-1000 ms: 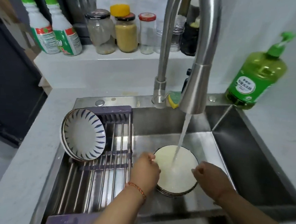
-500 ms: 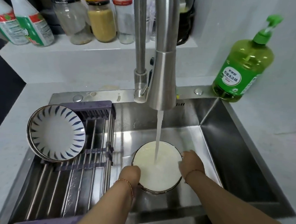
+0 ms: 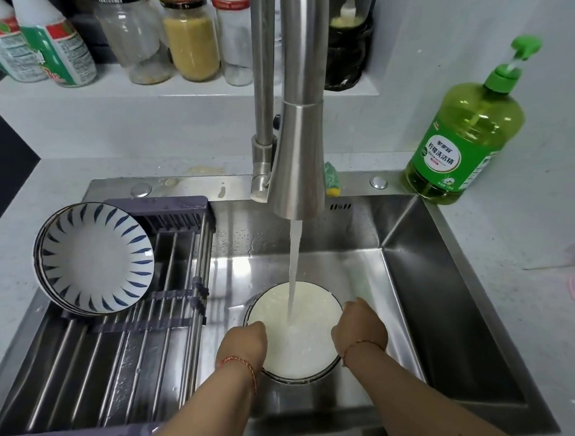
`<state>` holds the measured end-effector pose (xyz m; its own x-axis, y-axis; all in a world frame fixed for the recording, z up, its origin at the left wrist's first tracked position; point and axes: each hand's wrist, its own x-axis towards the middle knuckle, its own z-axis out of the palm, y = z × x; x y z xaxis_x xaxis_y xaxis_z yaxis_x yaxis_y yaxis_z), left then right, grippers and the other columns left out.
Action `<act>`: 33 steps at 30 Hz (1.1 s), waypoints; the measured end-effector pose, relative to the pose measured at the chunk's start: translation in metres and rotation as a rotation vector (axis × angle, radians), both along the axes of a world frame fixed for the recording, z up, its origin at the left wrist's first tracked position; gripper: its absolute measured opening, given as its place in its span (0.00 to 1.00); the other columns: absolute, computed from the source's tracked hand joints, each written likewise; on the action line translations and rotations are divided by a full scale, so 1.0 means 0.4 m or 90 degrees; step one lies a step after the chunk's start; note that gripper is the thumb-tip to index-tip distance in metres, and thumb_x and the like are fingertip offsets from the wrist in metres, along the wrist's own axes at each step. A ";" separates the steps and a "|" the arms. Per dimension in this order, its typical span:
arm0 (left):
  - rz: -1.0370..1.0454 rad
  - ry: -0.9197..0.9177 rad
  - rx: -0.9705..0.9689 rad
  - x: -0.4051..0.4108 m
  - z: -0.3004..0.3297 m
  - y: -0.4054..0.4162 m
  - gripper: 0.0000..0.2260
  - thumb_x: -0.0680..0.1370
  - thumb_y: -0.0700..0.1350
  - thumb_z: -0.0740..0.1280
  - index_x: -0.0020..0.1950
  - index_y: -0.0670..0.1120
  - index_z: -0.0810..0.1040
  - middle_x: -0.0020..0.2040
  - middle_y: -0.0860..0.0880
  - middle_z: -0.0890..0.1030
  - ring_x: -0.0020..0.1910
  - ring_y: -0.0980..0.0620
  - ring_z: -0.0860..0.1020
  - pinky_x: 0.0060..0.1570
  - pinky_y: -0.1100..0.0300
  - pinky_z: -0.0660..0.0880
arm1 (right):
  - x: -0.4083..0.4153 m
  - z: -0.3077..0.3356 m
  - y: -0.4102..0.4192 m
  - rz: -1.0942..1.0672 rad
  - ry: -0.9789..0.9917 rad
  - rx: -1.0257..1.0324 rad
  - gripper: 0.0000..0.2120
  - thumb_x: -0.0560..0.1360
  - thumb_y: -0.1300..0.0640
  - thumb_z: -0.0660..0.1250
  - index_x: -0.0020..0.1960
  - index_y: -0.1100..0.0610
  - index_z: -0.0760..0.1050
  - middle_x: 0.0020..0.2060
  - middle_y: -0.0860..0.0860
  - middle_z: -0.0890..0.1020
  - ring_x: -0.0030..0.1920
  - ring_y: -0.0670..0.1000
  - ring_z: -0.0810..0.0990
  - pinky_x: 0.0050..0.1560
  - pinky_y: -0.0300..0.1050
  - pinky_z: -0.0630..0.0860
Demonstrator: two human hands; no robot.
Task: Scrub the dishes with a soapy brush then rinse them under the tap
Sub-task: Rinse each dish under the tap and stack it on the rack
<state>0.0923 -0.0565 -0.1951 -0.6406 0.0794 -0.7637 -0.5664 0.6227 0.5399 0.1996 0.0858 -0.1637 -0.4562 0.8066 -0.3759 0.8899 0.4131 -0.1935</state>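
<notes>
A: Hands first. Pose?

B: Both forearms reach in from the near edge, bare, a thin red thread on each wrist. Left hand (image 3: 244, 346) curled over the near-left rim of the bowl (image 3: 293, 330), knuckles up, fingers hidden below the rim. Right hand (image 3: 360, 328) curled the same way on the right rim. Each hand grasps the bowl, one on either side.

A: And the bowl sits where?

B: On the floor of the sink (image 3: 449, 317), right under the tap (image 3: 299, 143). A straight white stream of water (image 3: 294, 269) drops from the spout into the bowl's middle. The bowl is round, full to the brim with cloudy, pale milky water; only a dark edge line shows.

A: Materials around it?

B: Sink is brushed steel, square-cornered, wet with droplets on the back wall. Tap is matte steel, a flared conical head. Left half of the sink carries a drying rack (image 3: 118, 335) of steel rods with dark purple-grey plastic ends. A glazed white bowl with blue dashes (image 3: 94, 258) leans tilted against the rack's far end; a second rim shows behind it.

A: Anything on the counter?

B: Green translucent pump bottle of dish soap (image 3: 465, 135) at the sink's far-right corner, on a pale speckled counter. A green-and-yellow sponge (image 3: 331, 180) peeks from behind the tap. Glass jars (image 3: 190, 34) on the ledge behind.
</notes>
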 end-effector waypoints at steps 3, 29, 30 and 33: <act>-0.044 0.024 -0.028 0.020 0.060 0.002 0.10 0.63 0.45 0.60 0.37 0.40 0.74 0.37 0.42 0.77 0.38 0.42 0.76 0.42 0.54 0.75 | 0.003 0.008 0.002 0.016 0.004 0.008 0.10 0.73 0.63 0.62 0.53 0.60 0.77 0.62 0.51 0.74 0.55 0.53 0.78 0.48 0.40 0.73; 0.174 -0.181 0.403 0.035 0.153 -0.041 0.13 0.82 0.54 0.57 0.65 0.55 0.71 0.59 0.47 0.80 0.48 0.45 0.79 0.27 0.56 0.78 | 0.025 0.065 0.015 -0.103 0.432 -0.235 0.21 0.69 0.71 0.57 0.54 0.55 0.79 0.45 0.50 0.83 0.49 0.52 0.80 0.45 0.38 0.76; 0.179 -0.189 0.432 0.035 0.156 -0.045 0.14 0.82 0.55 0.57 0.66 0.56 0.71 0.61 0.47 0.79 0.52 0.44 0.79 0.28 0.55 0.79 | 0.027 0.077 0.009 -0.062 0.411 -0.200 0.22 0.70 0.70 0.57 0.58 0.54 0.78 0.49 0.48 0.82 0.51 0.51 0.79 0.47 0.33 0.74; 0.163 -0.157 0.457 0.034 0.164 -0.048 0.14 0.81 0.56 0.57 0.67 0.59 0.71 0.62 0.48 0.79 0.58 0.43 0.78 0.33 0.51 0.81 | 0.041 0.094 -0.009 0.150 0.304 0.019 0.23 0.73 0.64 0.61 0.68 0.57 0.70 0.64 0.52 0.74 0.64 0.53 0.72 0.67 0.44 0.69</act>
<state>0.1061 -0.0756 -0.1296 -0.5243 0.4792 -0.7039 -0.8002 0.0053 0.5996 0.2158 0.0823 -0.1262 -0.7409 0.6689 -0.0608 0.5879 0.6021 -0.5402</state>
